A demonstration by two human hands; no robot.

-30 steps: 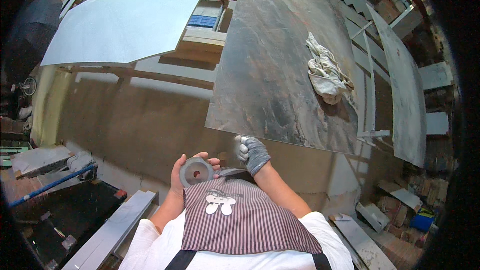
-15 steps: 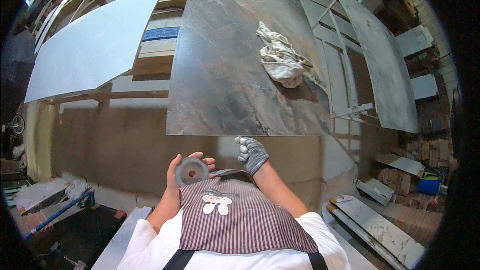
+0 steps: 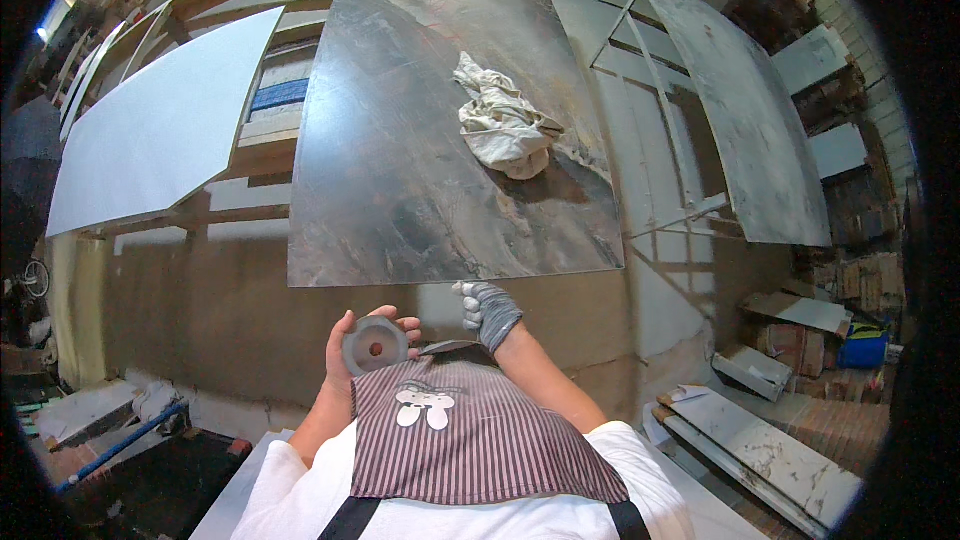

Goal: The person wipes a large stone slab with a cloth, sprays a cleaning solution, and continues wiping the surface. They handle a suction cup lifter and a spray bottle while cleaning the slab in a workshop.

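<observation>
A round grey abrasive disc (image 3: 361,342) with a reddish-brown centre rests in my bare left hand (image 3: 340,348), fingers curled round its far side and the thumb along its left. My right hand (image 3: 488,314) wears a grey glove with pale fingertips and is closed just below the near edge of a large dark marbled slab (image 3: 400,190). Whatever it may hold is hidden by the fingers. On the slab, right of its middle, lies a crumpled off-white cloth (image 3: 505,130), apart from both hands.
A pale panel (image 3: 160,130) lies on a wooden frame at left. To the right, a grey slab (image 3: 735,100) stands by a metal frame (image 3: 665,110). Stacked slab pieces (image 3: 760,450) lie at lower right, near a blue container (image 3: 863,348). A blue bar (image 3: 120,447) is at lower left.
The view has turned a little, so the slab and cloth sit farther left in the picture. Both hands keep nearly the same pose, the disc still in the left.
</observation>
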